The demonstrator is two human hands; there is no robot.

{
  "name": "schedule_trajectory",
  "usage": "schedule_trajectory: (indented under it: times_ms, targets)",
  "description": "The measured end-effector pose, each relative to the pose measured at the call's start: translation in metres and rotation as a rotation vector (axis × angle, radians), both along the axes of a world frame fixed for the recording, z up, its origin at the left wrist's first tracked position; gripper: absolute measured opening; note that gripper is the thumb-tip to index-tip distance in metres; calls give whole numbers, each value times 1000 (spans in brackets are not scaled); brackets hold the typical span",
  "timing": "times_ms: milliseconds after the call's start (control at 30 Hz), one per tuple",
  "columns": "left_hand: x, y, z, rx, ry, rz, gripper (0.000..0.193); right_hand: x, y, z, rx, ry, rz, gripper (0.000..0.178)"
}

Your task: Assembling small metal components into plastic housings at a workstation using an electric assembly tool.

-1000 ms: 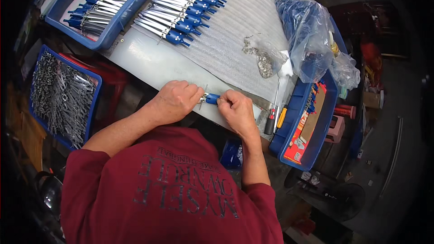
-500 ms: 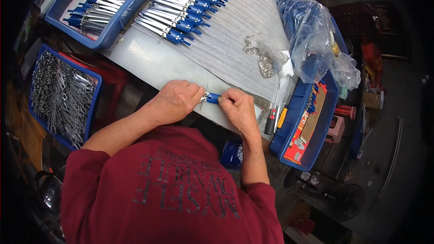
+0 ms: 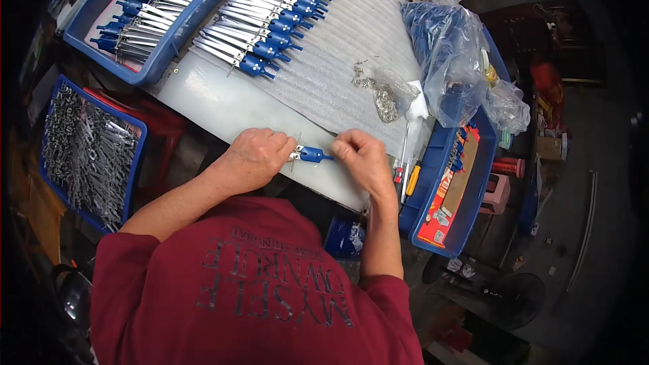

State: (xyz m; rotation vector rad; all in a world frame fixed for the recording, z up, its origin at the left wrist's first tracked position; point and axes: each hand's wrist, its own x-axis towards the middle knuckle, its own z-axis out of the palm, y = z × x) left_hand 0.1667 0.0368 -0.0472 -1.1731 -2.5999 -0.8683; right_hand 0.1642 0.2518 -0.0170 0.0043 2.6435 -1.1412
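Note:
My left hand (image 3: 255, 157) is closed around a metal rod part with a blue end piece (image 3: 311, 154), above the near edge of the white table (image 3: 223, 94). A thin pin (image 3: 299, 139) crosses the part where the metal meets the blue. Just right of the blue tip is my right hand (image 3: 365, 162), its fingers curled in a pinch; whatever lies between them is hidden. Farther up, a long row of similar blue-ended metal parts (image 3: 270, 27) lies on foam sheeting (image 3: 318, 88).
At the left stands a blue crate of loose metal rods (image 3: 91, 149); another blue tray (image 3: 145, 74) holds blue-ended parts. To the right are a clear bag of small metal pieces (image 3: 387, 103), screwdrivers (image 3: 413, 179), a blue bin (image 3: 412, 220) and large plastic bags (image 3: 453, 61).
My right hand has come off the blue end piece and shifted slightly to the right, baring its tip. My left hand keeps hold of the part.

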Motion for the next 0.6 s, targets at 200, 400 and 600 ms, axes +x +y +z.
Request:
schedule_trajectory:
  times_ms: [200,400,600]
  targets:
    - [0,0,-2,-9,-5,-1,15,-43,17,-5,112,231,-195,15]
    - [-1,0,-2,3,-2,2,14,-78,29,-27,323,549,-86,10]
    - [0,0,-2,8,-18,7,14,-77,32,-28,388,543,18,11]
